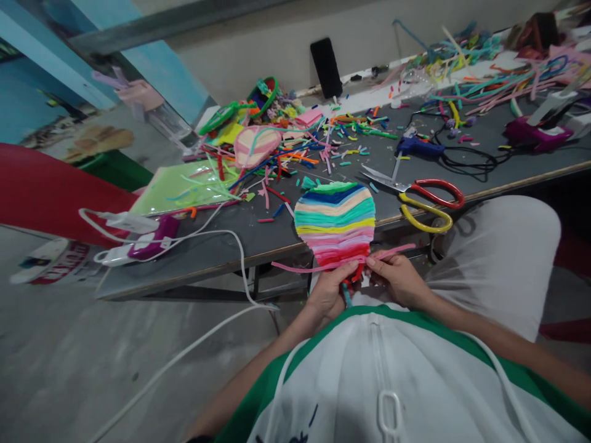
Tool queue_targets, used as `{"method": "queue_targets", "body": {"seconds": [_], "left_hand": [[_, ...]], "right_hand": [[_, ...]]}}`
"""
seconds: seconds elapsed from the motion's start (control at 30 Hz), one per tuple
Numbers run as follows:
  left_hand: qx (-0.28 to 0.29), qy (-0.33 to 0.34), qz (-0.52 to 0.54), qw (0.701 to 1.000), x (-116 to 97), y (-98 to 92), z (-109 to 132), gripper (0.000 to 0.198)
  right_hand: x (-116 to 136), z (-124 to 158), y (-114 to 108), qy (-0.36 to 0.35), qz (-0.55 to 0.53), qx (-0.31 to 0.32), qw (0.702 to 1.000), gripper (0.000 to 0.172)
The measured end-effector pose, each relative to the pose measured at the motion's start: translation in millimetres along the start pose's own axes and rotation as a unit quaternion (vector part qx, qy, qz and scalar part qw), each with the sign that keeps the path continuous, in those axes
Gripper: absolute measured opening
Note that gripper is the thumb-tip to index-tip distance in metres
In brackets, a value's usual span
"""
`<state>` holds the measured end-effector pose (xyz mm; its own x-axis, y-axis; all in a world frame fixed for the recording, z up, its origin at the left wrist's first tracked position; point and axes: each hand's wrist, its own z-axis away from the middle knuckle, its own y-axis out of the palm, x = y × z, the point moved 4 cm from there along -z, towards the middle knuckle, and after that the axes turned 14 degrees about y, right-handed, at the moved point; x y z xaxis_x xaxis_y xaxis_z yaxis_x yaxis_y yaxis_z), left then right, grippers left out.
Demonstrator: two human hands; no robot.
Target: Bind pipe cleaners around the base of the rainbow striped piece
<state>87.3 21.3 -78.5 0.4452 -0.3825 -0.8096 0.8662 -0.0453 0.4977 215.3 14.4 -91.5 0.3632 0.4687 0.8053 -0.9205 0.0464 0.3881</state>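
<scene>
Between my hands is a striped craft piece [336,215] made of rows of fuzzy pipe cleaners in green, blue, peach, teal, yellow, pink and red. A pink pipe cleaner [300,269] lies across its near red end, sticking out to both sides. My left hand [330,289] pinches this pipe cleaner against the piece from the left. From the right, my right hand [394,277] grips the same pipe cleaner with thumb and fingers, close to the left fingertips. The undersides of both hands are hidden. Scissors [429,203] with red and yellow handles lie at the table edge.
Cut pipe cleaner pieces [341,135] litter the dark table [221,246]. A blue glue gun [420,146] with a black cord lies behind the scissors. A phone [325,67] leans on the wall. A white cable [184,347] hangs over the left front edge from a purple power strip [154,239].
</scene>
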Motion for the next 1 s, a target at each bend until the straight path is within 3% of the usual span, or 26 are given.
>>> {"method": "queue_targets", "body": {"seconds": [0.23, 0.33, 0.43, 0.5, 0.57, 0.63, 0.7, 0.73, 0.8, 0.83, 0.9, 0.93, 1.0], "left_hand": [[-0.052, -0.026, 0.014, 0.998, -2.2, -5.0, 2.3, 0.021], [-0.051, -0.02, 0.027, 0.998, -1.4, -6.1, 1.7, 0.021], [-0.043, -0.015, 0.034, 0.998, 0.6, -8.5, 0.2, 0.019], [-0.045, -0.015, 0.029, 0.998, 2.5, -11.2, -0.9, 0.019], [-0.049, -0.011, 0.027, 0.998, 3.5, -13.4, -1.8, 0.02], [-0.052, -0.009, 0.028, 0.998, 3.7, -14.0, -1.9, 0.021], [-0.053, -0.008, 0.022, 0.998, 3.0, -13.4, -1.3, 0.02], [-0.052, -0.008, 0.015, 0.999, 2.3, -12.7, -0.9, 0.02], [-0.047, -0.01, 0.004, 0.999, 1.0, -10.7, 0.1, 0.021], [-0.042, -0.012, 0.001, 0.999, 0.5, -9.6, 0.5, 0.021], [-0.035, -0.017, 0.0, 0.999, -0.6, -7.7, 1.2, 0.021], [-0.032, -0.02, -0.001, 0.999, -1.1, -7.1, 1.5, 0.021], [-0.028, -0.025, -0.002, 0.999, -2.4, -6.4, 1.9, 0.021]], "right_hand": [[10.7, 6.6, -16.3, -0.003, -0.099, -0.029, 0.995, 0.021], [21.4, 12.1, -25.4, -0.039, -0.091, -0.077, 0.992, 0.019], [39.3, 28.9, -39.0, -0.124, -0.038, -0.16, 0.978, 0.017], [54.0, 47.0, -41.8, -0.193, 0.082, -0.197, 0.958, 0.018], [65.7, 65.0, -34.8, -0.254, 0.288, -0.208, 0.9, 0.02], [69.1, 76.8, -22.0, -0.301, 0.498, -0.189, 0.791, 0.026], [65.5, 78.4, -13.2, -0.316, 0.632, -0.173, 0.687, 0.033], [62.2, 75.2, -10.6, -0.311, 0.676, -0.162, 0.648, 0.034], [53.5, 62.6, -9.0, -0.274, 0.739, -0.133, 0.601, 0.033], [49.1, 54.5, -9.6, -0.25, 0.756, -0.125, 0.592, 0.03], [41.2, 38.1, -11.9, -0.207, 0.755, -0.119, 0.611, 0.022], [37.7, 30.6, -12.7, -0.194, 0.732, -0.117, 0.643, 0.019], [31.7, 17.7, -14.1, -0.167, 0.626, -0.11, 0.754, 0.015]]}}
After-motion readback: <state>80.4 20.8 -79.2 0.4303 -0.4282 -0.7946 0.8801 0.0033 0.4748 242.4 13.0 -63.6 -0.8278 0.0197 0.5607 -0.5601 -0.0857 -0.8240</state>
